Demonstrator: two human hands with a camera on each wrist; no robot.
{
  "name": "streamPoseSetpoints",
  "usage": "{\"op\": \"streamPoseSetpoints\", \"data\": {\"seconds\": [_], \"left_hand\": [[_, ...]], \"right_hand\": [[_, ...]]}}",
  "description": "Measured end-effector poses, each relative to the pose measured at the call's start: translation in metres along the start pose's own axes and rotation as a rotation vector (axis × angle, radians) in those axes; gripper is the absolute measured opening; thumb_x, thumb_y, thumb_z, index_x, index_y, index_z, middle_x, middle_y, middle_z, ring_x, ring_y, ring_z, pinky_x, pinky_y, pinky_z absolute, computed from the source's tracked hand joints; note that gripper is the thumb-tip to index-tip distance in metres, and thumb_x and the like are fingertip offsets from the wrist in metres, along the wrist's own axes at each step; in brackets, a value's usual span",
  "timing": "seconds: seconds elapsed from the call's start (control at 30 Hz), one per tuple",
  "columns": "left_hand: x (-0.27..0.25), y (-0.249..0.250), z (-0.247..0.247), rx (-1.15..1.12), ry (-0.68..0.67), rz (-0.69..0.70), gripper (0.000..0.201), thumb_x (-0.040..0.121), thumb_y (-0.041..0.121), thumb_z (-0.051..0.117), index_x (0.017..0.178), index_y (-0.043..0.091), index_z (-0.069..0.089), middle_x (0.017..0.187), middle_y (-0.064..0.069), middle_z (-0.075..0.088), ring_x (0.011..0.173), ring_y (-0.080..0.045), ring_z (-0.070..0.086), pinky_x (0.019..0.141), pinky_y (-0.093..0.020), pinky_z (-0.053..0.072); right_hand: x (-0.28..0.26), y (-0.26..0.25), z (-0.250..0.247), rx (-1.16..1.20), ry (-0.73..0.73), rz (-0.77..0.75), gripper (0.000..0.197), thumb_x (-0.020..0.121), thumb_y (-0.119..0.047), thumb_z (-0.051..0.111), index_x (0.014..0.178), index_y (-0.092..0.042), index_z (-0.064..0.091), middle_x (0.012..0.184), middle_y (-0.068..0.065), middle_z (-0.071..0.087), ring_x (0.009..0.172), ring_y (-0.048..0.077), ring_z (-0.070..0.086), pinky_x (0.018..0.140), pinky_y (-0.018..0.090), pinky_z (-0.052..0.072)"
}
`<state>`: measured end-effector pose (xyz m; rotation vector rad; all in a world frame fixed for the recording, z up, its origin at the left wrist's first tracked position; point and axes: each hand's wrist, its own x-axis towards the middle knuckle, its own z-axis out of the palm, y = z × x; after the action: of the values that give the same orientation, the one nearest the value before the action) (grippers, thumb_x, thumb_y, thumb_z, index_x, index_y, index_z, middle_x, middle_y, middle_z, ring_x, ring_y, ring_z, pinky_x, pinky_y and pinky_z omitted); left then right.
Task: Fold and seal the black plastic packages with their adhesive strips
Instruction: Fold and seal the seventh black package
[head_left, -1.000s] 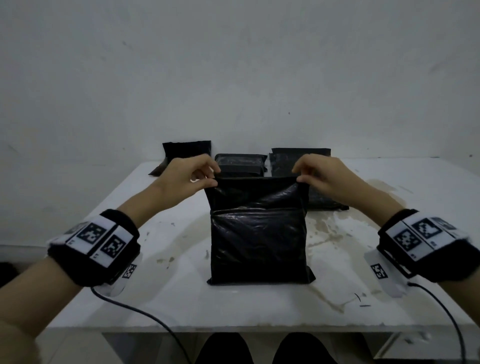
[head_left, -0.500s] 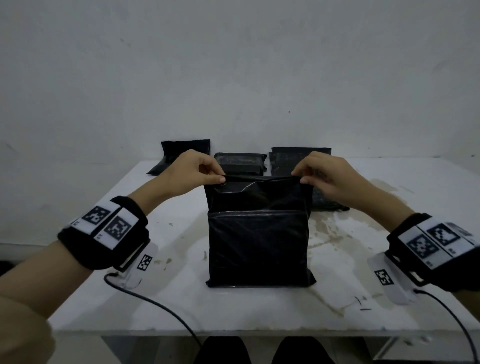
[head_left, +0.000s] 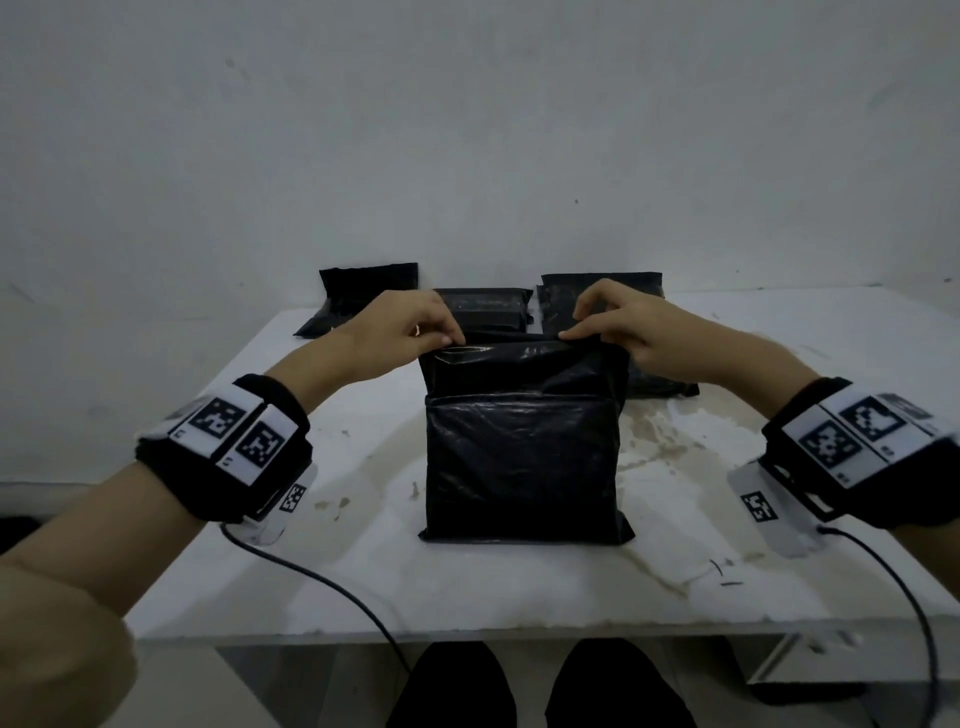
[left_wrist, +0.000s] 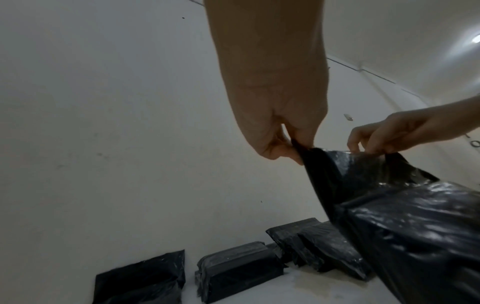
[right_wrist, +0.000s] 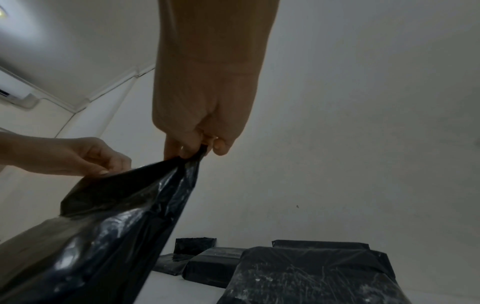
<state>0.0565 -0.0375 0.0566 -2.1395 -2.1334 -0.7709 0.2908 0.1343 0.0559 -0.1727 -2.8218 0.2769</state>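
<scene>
Two hands pinch the top edge of a black package (head_left: 521, 447) lying flat in the middle of a white, stained bench (head_left: 363, 582). The left hand (head_left: 402, 330) grips the upper left corner between thumb and fingers; the right hand (head_left: 631, 325) grips the upper right corner the same way, lifting the flap off the bench. Three more black packages (head_left: 480, 306) sit in a row behind it, by the wall.

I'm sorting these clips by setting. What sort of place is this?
Probably a plain packing or work room, not a home kitchen: a bare white wall, a stained white table, and black packages lined up at the back.
</scene>
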Motion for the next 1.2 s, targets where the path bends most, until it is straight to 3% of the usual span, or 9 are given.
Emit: {"op": "streamPoseSetpoints", "data": {"seconds": [0.2, 0.4, 0.5, 0.63, 0.77, 0.87, 0.97, 1.03, 1.2], "left_hand": [[-0.010, -0.002, 0.000, -0.096, 0.078, 0.099, 0.024, 0.071, 0.032, 0.070, 0.081, 0.011, 0.074, 0.078, 0.014, 0.062, 0.071, -0.001, 0.058, 0.061, -0.010, 0.042], [-0.013, -0.001, 0.002, -0.119, 0.224, 0.101, 0.013, 0.072, 0.016, 0.076, 0.084, 0.015, 0.074, 0.062, 0.036, 0.060, 0.061, 0.008, 0.058, 0.057, -0.006, 0.041], [-0.014, -0.004, 0.001, -0.204, 0.222, -0.011, 0.027, 0.076, 0.006, 0.073, 0.099, 0.018, 0.068, 0.066, 0.021, 0.066, 0.067, 0.004, 0.061, 0.065, -0.007, 0.044], [-0.007, -0.011, 0.004, -0.089, 0.208, -0.100, 0.033, 0.079, 0.011, 0.071, 0.111, 0.014, 0.067, 0.076, 0.012, 0.064, 0.067, 0.006, 0.058, 0.068, -0.005, 0.040], [0.001, -0.015, 0.011, 0.082, 0.174, -0.154, 0.012, 0.079, 0.021, 0.072, 0.088, 0.015, 0.073, 0.080, 0.002, 0.067, 0.074, -0.013, 0.058, 0.076, -0.035, 0.050], [-0.002, -0.014, 0.023, 0.126, 0.213, -0.146, 0.009, 0.077, 0.022, 0.073, 0.084, 0.015, 0.073, 0.084, 0.005, 0.059, 0.080, -0.011, 0.051, 0.072, -0.035, 0.046], [-0.015, -0.009, 0.038, 0.246, 0.288, -0.092, 0.008, 0.076, 0.023, 0.075, 0.081, 0.017, 0.074, 0.086, 0.004, 0.052, 0.078, -0.011, 0.048, 0.063, -0.025, 0.034], [-0.027, -0.004, 0.048, 0.270, 0.285, -0.113, 0.008, 0.080, 0.023, 0.071, 0.084, 0.017, 0.074, 0.079, 0.003, 0.054, 0.073, -0.016, 0.052, 0.061, -0.025, 0.032], [-0.048, 0.018, 0.061, 0.277, 0.217, -0.211, 0.016, 0.088, 0.021, 0.058, 0.093, 0.015, 0.072, 0.080, -0.001, 0.070, 0.078, -0.023, 0.062, 0.067, -0.027, 0.039]], "right_hand": [[-0.001, 0.002, 0.004, 0.040, 0.117, -0.018, 0.035, 0.087, 0.014, 0.048, 0.109, -0.005, 0.068, 0.097, 0.002, 0.048, 0.082, 0.010, 0.048, 0.075, 0.000, 0.033], [0.001, 0.004, 0.008, 0.109, 0.204, 0.051, 0.027, 0.089, 0.004, 0.052, 0.104, -0.008, 0.070, 0.090, 0.001, 0.058, 0.079, 0.009, 0.056, 0.067, 0.007, 0.040], [0.001, 0.004, 0.007, 0.189, 0.267, 0.106, 0.023, 0.088, -0.001, 0.058, 0.105, -0.012, 0.069, 0.089, -0.003, 0.061, 0.079, -0.007, 0.056, 0.066, 0.004, 0.038], [0.010, 0.008, 0.006, 0.073, 0.223, 0.175, 0.022, 0.086, -0.010, 0.063, 0.107, -0.006, 0.068, 0.094, 0.006, 0.062, 0.081, 0.009, 0.055, 0.068, 0.007, 0.035], [0.020, 0.008, 0.014, -0.128, 0.140, 0.219, 0.015, 0.087, -0.015, 0.063, 0.094, -0.004, 0.071, 0.098, 0.011, 0.057, 0.090, 0.025, 0.056, 0.076, 0.029, 0.041], [0.019, 0.004, 0.024, -0.186, 0.146, 0.331, 0.015, 0.088, -0.017, 0.062, 0.093, -0.007, 0.071, 0.091, 0.007, 0.053, 0.084, 0.024, 0.055, 0.074, 0.033, 0.044], [0.009, -0.006, 0.040, 0.043, 0.211, 0.512, 0.012, 0.088, -0.012, 0.060, 0.088, -0.004, 0.069, 0.076, 0.009, 0.063, 0.057, 0.008, 0.057, 0.054, 0.013, 0.041], [-0.001, -0.012, 0.055, 0.324, 0.225, 0.638, 0.011, 0.089, -0.007, 0.057, 0.084, -0.001, 0.065, 0.066, 0.014, 0.064, 0.038, 0.003, 0.056, 0.039, 0.011, 0.041], [-0.026, -0.019, 0.077, 0.755, 0.298, 0.780, 0.014, 0.088, -0.001, 0.058, 0.075, -0.002, 0.064, 0.070, 0.017, 0.066, 0.048, 0.009, 0.064, 0.047, 0.016, 0.052]]}}
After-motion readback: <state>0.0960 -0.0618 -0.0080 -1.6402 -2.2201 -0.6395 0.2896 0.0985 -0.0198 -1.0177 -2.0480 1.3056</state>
